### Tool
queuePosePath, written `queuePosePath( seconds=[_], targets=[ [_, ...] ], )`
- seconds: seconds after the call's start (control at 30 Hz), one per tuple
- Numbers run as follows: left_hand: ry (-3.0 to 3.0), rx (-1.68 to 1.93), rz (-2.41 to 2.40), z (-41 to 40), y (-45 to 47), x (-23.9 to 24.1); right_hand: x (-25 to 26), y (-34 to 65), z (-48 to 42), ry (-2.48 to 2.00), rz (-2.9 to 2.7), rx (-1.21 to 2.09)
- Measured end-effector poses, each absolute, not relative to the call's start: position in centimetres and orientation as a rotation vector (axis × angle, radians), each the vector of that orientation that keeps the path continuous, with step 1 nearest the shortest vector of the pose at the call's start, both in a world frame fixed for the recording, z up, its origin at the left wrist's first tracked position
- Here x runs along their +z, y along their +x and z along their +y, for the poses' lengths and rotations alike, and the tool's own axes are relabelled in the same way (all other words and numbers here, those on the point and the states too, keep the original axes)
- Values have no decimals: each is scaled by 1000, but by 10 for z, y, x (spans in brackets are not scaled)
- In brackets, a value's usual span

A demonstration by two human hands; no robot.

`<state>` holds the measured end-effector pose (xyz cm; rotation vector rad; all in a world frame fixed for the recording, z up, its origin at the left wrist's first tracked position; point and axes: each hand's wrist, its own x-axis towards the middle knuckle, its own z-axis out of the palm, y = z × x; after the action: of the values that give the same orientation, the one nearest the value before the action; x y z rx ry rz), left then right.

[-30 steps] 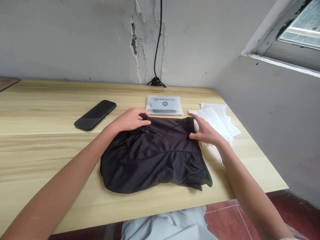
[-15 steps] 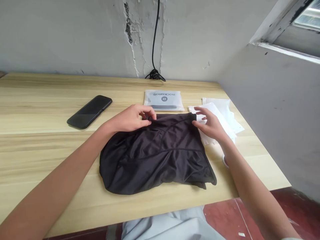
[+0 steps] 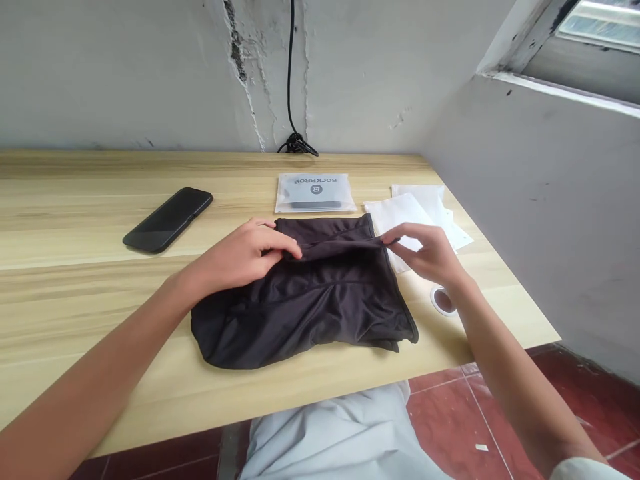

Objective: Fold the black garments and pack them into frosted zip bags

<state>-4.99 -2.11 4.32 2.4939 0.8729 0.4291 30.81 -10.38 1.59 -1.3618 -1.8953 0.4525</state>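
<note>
A black cloth garment [image 3: 310, 313] with stitched seams and trimmed edges lies on the table, rounded at its left end. Its exact kind I cannot make out. My left hand [image 3: 245, 250] pinches a raised fold of the cloth near the upper left, thumb and fingers together. At the upper right, my right hand [image 3: 423, 250] has the end of the same fold between thumb and fingertips. The fold stretches between both hands, and a flat strip of the garment shows behind it.
Behind the garment lies a clear printed pouch [image 3: 315, 193]. White sheets or bags [image 3: 415, 207] sit to the right, close to a white ring-shaped object [image 3: 443, 301]. A black phone [image 3: 169, 220] rests on the left. A black cable [image 3: 299, 142] is bundled by the wall.
Both hands have drawn the upper cloth up into a fold and toward me, uncovering the strip behind. The right fingers have closed on the edge. The view has shifted slightly.
</note>
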Motion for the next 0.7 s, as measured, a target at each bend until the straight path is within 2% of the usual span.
queuePosePath(
  seconds=[0.17, 0.33, 0.4, 0.53, 0.7],
  targets=[
    [2629, 292, 808, -53, -63, 19, -13, 312, -136, -1282, -2118, 408],
    [2763, 328, 851, -87, -61, 31, -11, 313, -166, -1354, -2136, 413],
    [2760, 317, 849, -105, -64, 41, 0, 315, -183, -1344, -2141, 505],
    [2674, 74, 854, -131, -84, 47, 11, 321, -208, -1338, -2253, 819],
    [2676, 81, 886, -139, -104, 42, 5, 325, -209, -1409, -2149, 933]
  ],
)
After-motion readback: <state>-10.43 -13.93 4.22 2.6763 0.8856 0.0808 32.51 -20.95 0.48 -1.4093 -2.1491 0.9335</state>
